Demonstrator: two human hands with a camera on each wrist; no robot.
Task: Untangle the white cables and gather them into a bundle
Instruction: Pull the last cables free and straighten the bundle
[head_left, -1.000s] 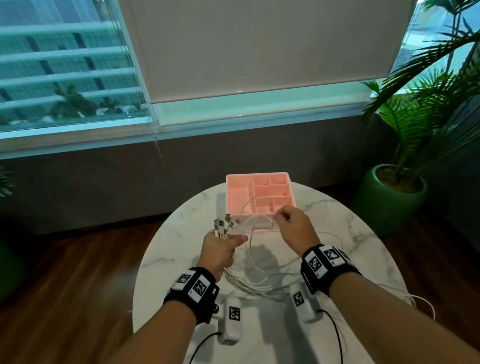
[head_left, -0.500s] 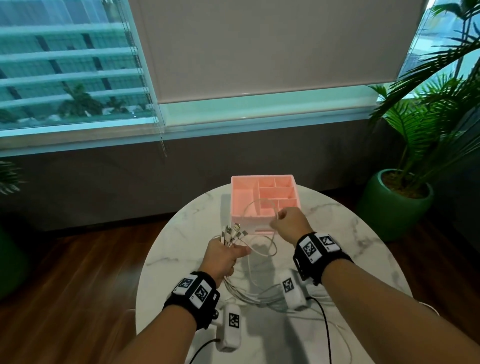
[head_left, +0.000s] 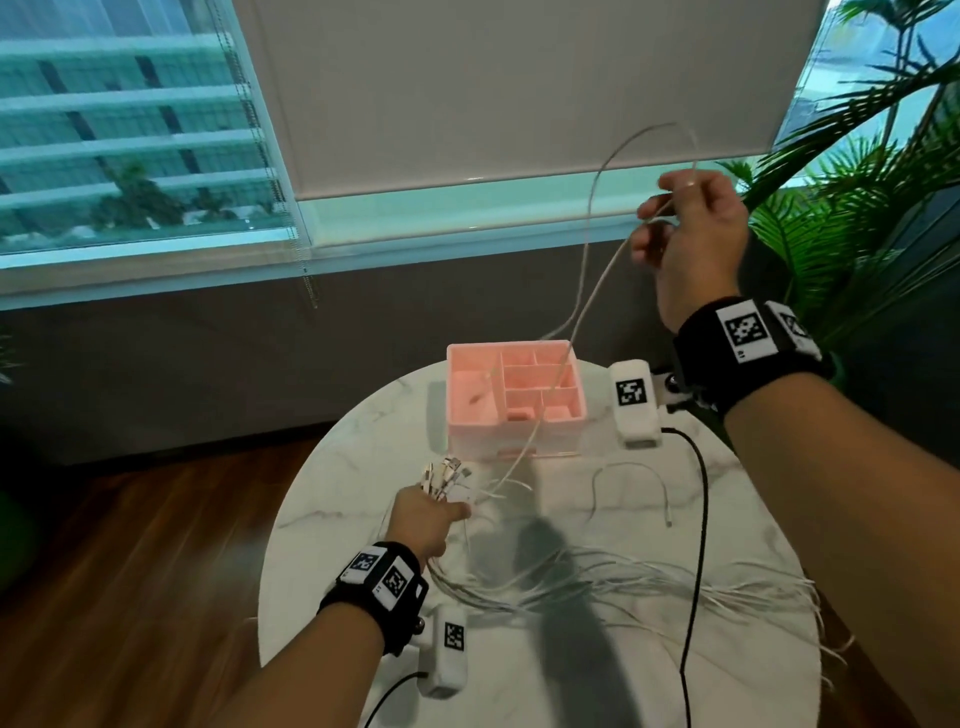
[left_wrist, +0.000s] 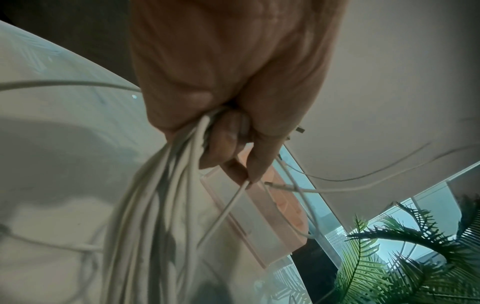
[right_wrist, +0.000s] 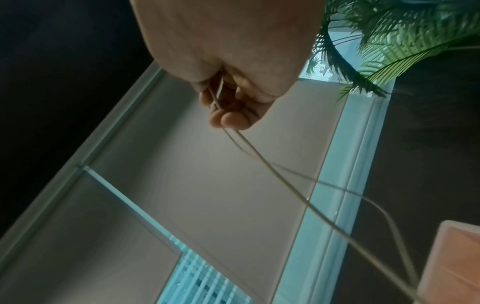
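My left hand (head_left: 427, 519) grips a bunch of white cables (left_wrist: 155, 205) low over the round marble table (head_left: 363, 519); their plug ends (head_left: 447, 475) stick up past the fist. The cables' long tails (head_left: 623, 587) trail across the table to the right edge. My right hand (head_left: 685, 228) is raised high to the right and pinches a single white cable (head_left: 587, 291). That cable loops above the hand and runs down over the pink box toward the left hand. In the right wrist view the fingers (right_wrist: 228, 117) are curled round the single cable (right_wrist: 285, 185).
A pink divided box (head_left: 514, 395) stands at the table's far side. One loose white cable (head_left: 628, 473) lies curved on the marble right of centre. A potted palm (head_left: 857, 208) stands at the right, close to the raised hand. Window and blind lie behind.
My right hand has risen from beside the box to high on the right, drawing one cable up out of the bunch. The left hand has stayed low, holding the bunch.
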